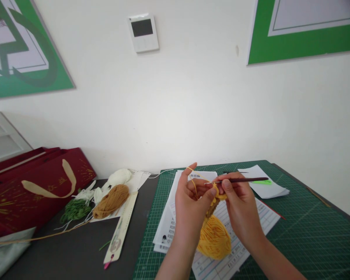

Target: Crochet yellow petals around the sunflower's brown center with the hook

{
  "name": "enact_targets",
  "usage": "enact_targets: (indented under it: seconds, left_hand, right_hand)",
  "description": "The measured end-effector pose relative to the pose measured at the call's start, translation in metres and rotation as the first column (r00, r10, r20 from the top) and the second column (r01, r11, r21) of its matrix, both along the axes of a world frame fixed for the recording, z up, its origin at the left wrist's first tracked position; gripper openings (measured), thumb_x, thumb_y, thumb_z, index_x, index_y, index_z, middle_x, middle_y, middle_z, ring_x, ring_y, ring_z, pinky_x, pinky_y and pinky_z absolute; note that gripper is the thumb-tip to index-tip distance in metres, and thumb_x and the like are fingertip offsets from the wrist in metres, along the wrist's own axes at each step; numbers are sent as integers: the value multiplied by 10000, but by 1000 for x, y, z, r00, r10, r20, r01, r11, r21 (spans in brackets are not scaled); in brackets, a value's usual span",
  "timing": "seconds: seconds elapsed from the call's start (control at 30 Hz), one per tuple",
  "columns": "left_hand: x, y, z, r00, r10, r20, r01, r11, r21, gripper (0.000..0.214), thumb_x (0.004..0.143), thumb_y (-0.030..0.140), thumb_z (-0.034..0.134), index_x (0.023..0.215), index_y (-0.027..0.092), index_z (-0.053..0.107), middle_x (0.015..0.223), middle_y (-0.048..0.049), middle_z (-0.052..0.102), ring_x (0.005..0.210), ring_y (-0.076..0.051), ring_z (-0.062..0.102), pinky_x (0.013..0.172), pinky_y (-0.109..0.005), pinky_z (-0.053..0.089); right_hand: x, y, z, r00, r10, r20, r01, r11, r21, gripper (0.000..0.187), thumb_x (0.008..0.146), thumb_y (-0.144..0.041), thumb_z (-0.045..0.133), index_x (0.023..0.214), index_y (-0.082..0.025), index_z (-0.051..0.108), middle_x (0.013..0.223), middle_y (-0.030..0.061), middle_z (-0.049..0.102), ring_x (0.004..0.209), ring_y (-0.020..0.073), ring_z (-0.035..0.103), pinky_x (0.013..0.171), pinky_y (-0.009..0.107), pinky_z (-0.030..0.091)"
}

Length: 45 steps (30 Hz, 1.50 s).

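My left hand (189, 198) pinches a small crocheted piece (212, 206) of yellow and brown yarn between thumb and fingers. A yellow strand runs over its raised index finger. In my right hand (240, 206) is a dark-handled crochet hook (246, 180), held like a pencil and pointing left. The hook's thin metal tip meets the top of the yellow stitches. Below the hands, a ball of yellow yarn (215, 239) rests on printed sheets (166, 229). My fingers partly hide the crocheted piece.
A green cutting mat (309, 233) lies under the papers. White notes (264, 182) with a bright green strip sit at its back. To the left are brown yarn (112, 201), white yarn (120, 177), green yarn (77, 209), a cream ruler-like strip (122, 229) and a dark red gift bag (43, 190).
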<state>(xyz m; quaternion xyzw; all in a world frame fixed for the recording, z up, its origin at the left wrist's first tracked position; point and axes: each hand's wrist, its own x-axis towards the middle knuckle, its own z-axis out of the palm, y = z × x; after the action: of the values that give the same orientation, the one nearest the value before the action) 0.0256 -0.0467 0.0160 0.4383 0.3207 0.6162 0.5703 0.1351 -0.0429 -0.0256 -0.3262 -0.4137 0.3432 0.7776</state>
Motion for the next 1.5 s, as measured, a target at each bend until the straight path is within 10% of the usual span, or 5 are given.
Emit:
enact_targets:
  seconds: [0.33, 0.87, 1.03, 1.5]
  left_hand:
    - [5, -7, 14, 998, 27, -53, -22, 995, 96, 711, 732, 87, 805, 1384, 146, 527, 692, 35, 701, 682, -131, 648, 731, -260, 526]
    - [-3, -23, 129, 999, 46, 6, -46, 941, 336, 688, 706, 88, 801, 1308, 255, 512, 808, 27, 660, 709, -128, 636, 663, -248, 514]
    - [-10, -24, 132, 997, 77, -31, -60, 928, 366, 678, 698, 88, 810, 1289, 278, 538, 829, 24, 655, 700, -123, 629, 609, -223, 488]
    - [-10, 28, 116, 979, 167, -116, -93, 876, 473, 449, 696, 30, 766, 1110, 178, 672, 693, -14, 690, 590, -175, 659, 579, -286, 525]
  right_hand:
    - [-14, 0, 11, 980, -199, -27, 201, 973, 113, 94, 917, -327, 701, 911, -239, 670, 887, -7, 678, 815, 151, 637, 756, 302, 513]
    - [-27, 7, 131, 989, 90, -120, -25, 886, 463, 85, 933, -308, 684, 907, -241, 639, 805, -22, 653, 657, 106, 541, 669, 282, 484]
    - [-27, 8, 134, 944, 305, -127, -211, 852, 478, 107, 919, -318, 709, 884, -235, 651, 813, -23, 655, 644, 88, 509, 654, 256, 465]
    - [-20, 35, 121, 997, 54, 52, -68, 945, 321, 111, 977, -327, 582, 891, -268, 544, 813, -39, 562, 670, 100, 553, 699, 261, 488]
